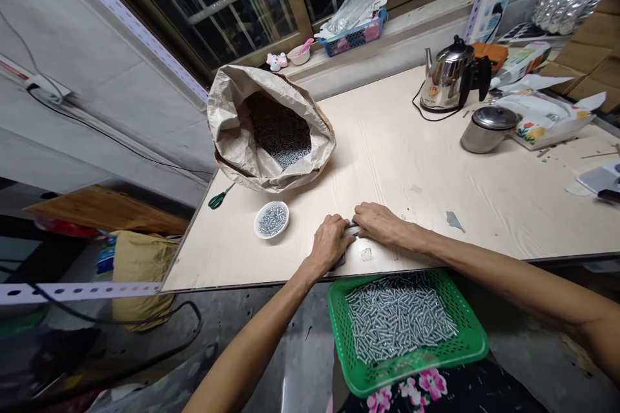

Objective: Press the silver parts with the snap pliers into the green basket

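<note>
Near the table's front edge my left hand and my right hand meet with fingers curled. A small greyish piece shows between them; its kind is hidden by the fingers. Below the edge, a green plastic basket holds many small silvery metal pins or sleeves. To the left of my hands stands a white bowl with small metal parts in it. Behind the bowl, a large paper-lined sack lies open, with more metal pieces inside.
Green-handled scissors lie at the table's left. A steel kettle, a lidded metal cup and a tissue pack stand at the back right. A blue basket sits on the windowsill. A grey scrap lies right of my hands.
</note>
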`<state>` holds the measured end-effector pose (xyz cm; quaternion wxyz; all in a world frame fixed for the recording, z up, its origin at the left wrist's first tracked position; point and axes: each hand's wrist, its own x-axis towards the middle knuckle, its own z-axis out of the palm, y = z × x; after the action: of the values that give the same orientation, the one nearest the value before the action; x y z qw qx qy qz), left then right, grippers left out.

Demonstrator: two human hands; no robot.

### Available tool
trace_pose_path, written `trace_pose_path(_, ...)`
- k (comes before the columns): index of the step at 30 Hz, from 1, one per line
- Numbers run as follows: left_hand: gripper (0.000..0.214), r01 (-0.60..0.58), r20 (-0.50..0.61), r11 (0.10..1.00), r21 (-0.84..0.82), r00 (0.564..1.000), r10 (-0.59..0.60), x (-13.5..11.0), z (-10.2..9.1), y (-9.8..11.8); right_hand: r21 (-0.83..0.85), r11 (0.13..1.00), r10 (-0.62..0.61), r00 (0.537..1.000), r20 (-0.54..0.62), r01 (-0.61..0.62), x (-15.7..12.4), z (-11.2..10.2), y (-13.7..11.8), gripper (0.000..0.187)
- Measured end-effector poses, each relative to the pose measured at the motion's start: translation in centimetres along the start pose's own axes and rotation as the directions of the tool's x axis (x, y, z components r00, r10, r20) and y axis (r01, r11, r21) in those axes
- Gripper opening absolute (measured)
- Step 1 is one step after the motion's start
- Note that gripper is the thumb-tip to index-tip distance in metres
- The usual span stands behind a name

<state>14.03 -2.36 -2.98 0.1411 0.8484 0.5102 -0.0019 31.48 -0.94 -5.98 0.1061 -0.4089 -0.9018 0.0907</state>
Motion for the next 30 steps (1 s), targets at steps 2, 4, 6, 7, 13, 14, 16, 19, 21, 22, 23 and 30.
trace_pose_path(2, 0.013, 0.021, -0.006, 1.0, -0.021, 1.0, -0.021, 0.0, 0.2, 0.3, 0.019, 1.0, -0.012, 1.0, 0.006, 0.012, 0.1, 0.1, -0.2, 0.008)
trace_pose_path(4, 0.012, 0.033, -0.015, 0.999, -0.034, 0.999, -0.034, -0.1, 0.5, 0.4, 0.032, 0.999, -0.016, 1.0, 0.014, 0.015, 0.1, 0.1, -0.1, 0.007)
trace_pose_path(6, 0.023, 0.034, -0.043, 0.998, -0.056, 0.998, -0.037, -0.3, 0.7, 0.0, 0.043, 0.999, -0.02, 1.0, 0.001, 0.02, -0.1, 0.0, 0.2, 0.01)
trace_pose_path(7, 0.034, 0.031, -0.075, 0.996, -0.083, 0.996, -0.038, -0.5, 0.7, -0.4, 0.055, 0.998, -0.032, 0.999, -0.022, 0.033, -0.2, -0.1, 0.3, 0.022)
trace_pose_path(13, 0.037, 0.153, -0.385, 0.917, -0.369, 0.873, -0.301, -3.7, -0.3, -4.6, 0.129, 0.986, -0.086, 0.981, -0.174, 0.109, -2.0, -0.6, -0.4, 0.045)
trace_pose_path(14, 0.032, 0.217, -0.384, 0.896, -0.388, 0.845, -0.371, -4.5, -0.4, -4.9, 0.124, 0.987, -0.079, 0.982, -0.169, 0.1, -2.2, -0.5, -0.7, 0.036)
trace_pose_path(16, 0.033, 0.339, -0.333, 0.868, -0.363, 0.822, -0.461, -5.8, -0.5, -5.1, 0.098, 0.991, -0.07, 0.985, -0.157, 0.086, -2.2, 0.1, -1.3, 0.021)
trace_pose_path(19, 0.035, 0.459, -0.183, 0.846, -0.272, 0.838, -0.514, -6.9, -0.1, -4.3, 0.046, 0.997, -0.055, 0.986, -0.16, 0.063, -1.6, 1.5, -2.0, 0.008)
trace_pose_path(21, 0.034, 0.524, -0.061, 0.812, -0.257, 0.83, -0.555, -6.8, 0.1, -3.6, 0.015, 0.999, -0.04, 0.983, -0.18, 0.043, -1.2, 2.5, -2.2, 0.004)
trace_pose_path(22, 0.033, 0.555, -0.003, 0.792, -0.256, 0.818, -0.575, -6.5, 0.1, -3.4, 0.005, 0.999, -0.035, 0.98, -0.195, 0.037, -1.0, 2.9, -2.2, 0.004)
trace_pose_path(23, 0.032, 0.579, 0.048, 0.774, -0.256, 0.807, -0.588, -6.2, 0.0, -3.2, -0.002, 0.999, -0.034, 0.977, -0.211, 0.035, -0.9, 3.2, -2.2, 0.004)
trace_pose_path(30, 0.022, 0.609, 0.202, 0.741, -0.284, 0.793, -0.574, -4.4, -0.7, -3.5, 0.033, 0.999, -0.032, 0.96, -0.278, 0.043, -1.1, 3.6, -2.2, 0.007)
